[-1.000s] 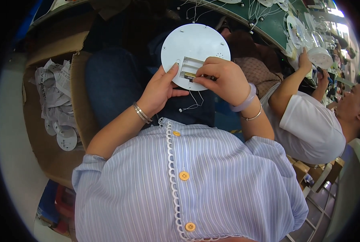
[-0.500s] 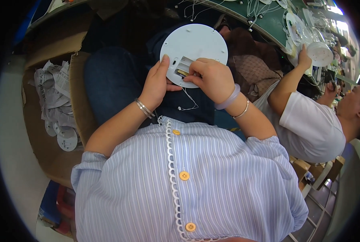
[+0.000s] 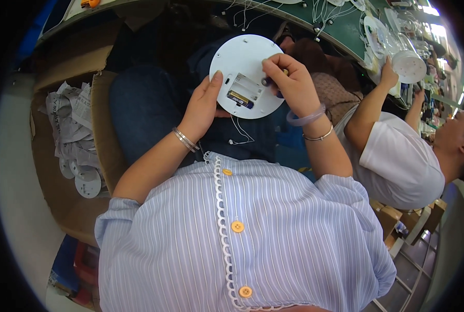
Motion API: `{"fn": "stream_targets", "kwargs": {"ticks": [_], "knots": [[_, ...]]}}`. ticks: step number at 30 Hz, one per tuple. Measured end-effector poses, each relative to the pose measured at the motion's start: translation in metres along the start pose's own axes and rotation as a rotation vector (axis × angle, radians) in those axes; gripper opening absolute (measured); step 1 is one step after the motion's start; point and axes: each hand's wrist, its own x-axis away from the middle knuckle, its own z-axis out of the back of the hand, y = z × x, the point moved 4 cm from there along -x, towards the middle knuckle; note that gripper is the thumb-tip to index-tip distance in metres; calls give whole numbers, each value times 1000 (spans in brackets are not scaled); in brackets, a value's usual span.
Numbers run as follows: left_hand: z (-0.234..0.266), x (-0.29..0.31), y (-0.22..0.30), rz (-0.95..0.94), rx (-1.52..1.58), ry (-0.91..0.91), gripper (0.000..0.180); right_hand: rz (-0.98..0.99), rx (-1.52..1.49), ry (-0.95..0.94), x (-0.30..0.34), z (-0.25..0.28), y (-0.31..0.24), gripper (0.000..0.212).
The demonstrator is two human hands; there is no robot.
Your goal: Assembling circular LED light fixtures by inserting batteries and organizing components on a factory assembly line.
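My left hand (image 3: 206, 101) grips the left edge of a round white plastic disc (image 3: 245, 52), thumb on top and fingers underneath. The disc's battery compartment (image 3: 249, 82) faces up without a cover. In its slot nearest me lies a dark-and-gold battery (image 3: 240, 99); the other slots show bare. My right hand (image 3: 294, 83) is raised over the disc's right side, its fingers closed on dark batteries (image 3: 266, 81), partly hidden by the fingers. A thin white cable (image 3: 239, 134) with a small plug hangs from the disc's near edge onto my lap.
At my left stands an open cardboard box (image 3: 104, 112) with crumpled printed paper (image 3: 70, 114) and white discs (image 3: 88, 184). A green worktable (image 3: 289, 11) with white cables lies ahead. Close on the right, a co-worker in a white shirt (image 3: 398, 158) holds a clear round part (image 3: 409, 67).
My right hand has lifted off the compartment and moved up and right, leaving a battery in the near slot. The disc has shifted slightly, still in my left hand.
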Motion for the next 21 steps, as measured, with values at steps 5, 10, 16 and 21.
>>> {"fn": "stream_targets", "kwargs": {"ticks": [5,10,16,21], "knots": [[4,-5,-5,22,104,18,51,629,566,206,1,-23,-11,11],[12,-4,-1,24,65,100,53,691,1020,107,9,-36,-18,21],[35,-14,1,-59,-95,204,57,633,993,-81,20,-27,-19,29],[30,-5,5,48,-10,76,46,345,726,-125,16,-12,-2,26]]}}
